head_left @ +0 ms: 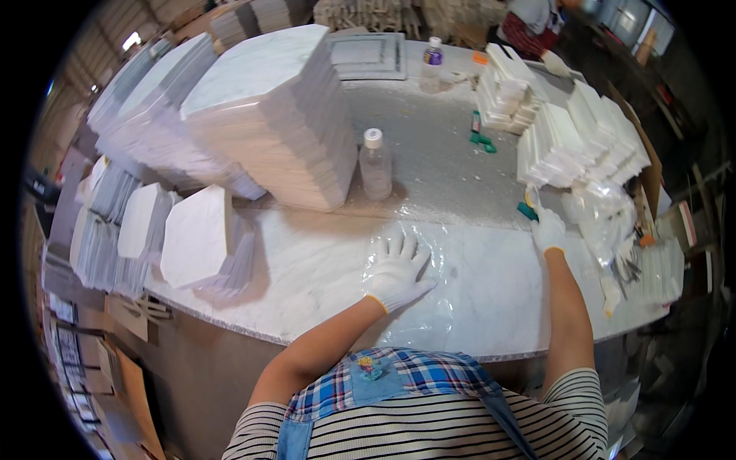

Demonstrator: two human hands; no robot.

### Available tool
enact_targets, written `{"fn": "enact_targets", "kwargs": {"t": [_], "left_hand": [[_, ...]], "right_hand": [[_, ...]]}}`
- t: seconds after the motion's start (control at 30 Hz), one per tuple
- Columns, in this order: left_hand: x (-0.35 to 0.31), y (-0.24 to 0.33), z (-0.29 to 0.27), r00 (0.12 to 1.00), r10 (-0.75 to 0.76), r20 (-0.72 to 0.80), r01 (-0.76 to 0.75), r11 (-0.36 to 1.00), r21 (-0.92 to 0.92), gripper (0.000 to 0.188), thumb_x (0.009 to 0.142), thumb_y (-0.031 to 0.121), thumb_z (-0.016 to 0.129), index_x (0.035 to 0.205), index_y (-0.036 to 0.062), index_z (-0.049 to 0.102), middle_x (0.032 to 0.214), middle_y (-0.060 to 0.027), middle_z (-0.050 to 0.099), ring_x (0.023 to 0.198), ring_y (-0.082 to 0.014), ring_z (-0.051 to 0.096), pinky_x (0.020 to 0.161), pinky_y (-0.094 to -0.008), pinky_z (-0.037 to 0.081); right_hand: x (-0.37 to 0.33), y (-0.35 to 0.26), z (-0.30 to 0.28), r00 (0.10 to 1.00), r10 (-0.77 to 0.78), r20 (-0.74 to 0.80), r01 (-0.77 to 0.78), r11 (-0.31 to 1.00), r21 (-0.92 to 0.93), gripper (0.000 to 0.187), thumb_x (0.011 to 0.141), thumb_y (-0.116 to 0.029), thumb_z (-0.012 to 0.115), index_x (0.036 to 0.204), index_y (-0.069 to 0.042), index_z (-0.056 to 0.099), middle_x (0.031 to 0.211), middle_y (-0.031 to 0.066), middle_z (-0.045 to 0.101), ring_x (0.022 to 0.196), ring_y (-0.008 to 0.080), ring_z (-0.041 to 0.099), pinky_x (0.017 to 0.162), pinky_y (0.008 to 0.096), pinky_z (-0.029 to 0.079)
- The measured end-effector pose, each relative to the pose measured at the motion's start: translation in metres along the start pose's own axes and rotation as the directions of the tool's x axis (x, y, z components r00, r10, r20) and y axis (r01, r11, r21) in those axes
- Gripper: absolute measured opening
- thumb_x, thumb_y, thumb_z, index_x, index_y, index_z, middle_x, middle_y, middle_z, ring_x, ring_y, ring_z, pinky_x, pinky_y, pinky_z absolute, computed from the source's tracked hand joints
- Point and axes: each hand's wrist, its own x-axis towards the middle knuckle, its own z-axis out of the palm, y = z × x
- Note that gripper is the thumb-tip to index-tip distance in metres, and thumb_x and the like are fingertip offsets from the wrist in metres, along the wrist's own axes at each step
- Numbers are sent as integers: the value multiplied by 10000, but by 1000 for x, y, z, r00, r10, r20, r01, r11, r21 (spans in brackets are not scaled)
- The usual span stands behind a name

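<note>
My left hand (pixel 398 272), in a white knit glove with a yellow cuff edge, lies flat with fingers spread. Beneath it, clear plastic film (pixel 418 320) covers part of a white marble slab (pixel 307 261). Farther right, my right hand (pixel 549 231), gloved the same way, is closed at the fingertips on a small green block (pixel 527 211). Its fingers are partly hidden from above. Just beyond them sits a small white item with a yellow edge (pixel 531 196), too small to make out. A clear bottle with a white cap (pixel 376 169) stands beyond my left hand.
Tall stacks of white marble tiles (pixel 268 115) fill the left, with shorter tile stacks (pixel 198 238) nearer. White pieces (pixel 567 142) are piled at right beside a crumpled plastic bag (pixel 602 211). Green bits (pixel 483 141), another bottle (pixel 432 67) and a person (pixel 530 27) are farther back.
</note>
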Motion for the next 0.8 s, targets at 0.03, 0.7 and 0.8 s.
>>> {"fn": "enact_targets", "kwargs": {"t": [0.03, 0.7, 0.8], "left_hand": [[-1, -1, 0, 999, -10, 31, 9, 1000, 9, 724, 863, 538, 625, 1413, 84, 505, 1514, -258, 381, 1435, -452, 266, 1165, -603, 167], [-75, 17, 7, 875, 469, -121, -472, 882, 8, 491, 877, 379, 635, 1241, 56, 568, 1251, -164, 535, 1263, -365, 452, 1071, -493, 354], [-107, 6, 0, 924, 382, 7, -382, 924, -16, 511, 885, 391, 629, 1274, 66, 563, 1282, -166, 536, 1285, -373, 440, 1078, -500, 349]], "right_hand": [[0, -1, -6, 999, -40, 23, 41, 998, -52, 432, 841, -228, 696, 1258, -139, 630, 988, 120, 677, 943, 338, 651, 835, 491, 506], [-62, -218, -71, 863, -451, -228, 503, 812, 298, 284, 839, -203, 661, 1110, -117, 657, 976, 86, 676, 935, 294, 621, 910, 450, 443], [-160, -230, -77, 636, -696, -334, 767, 521, 374, 301, 826, -213, 655, 1106, -103, 648, 1036, 94, 647, 934, 303, 600, 902, 470, 452]]}}
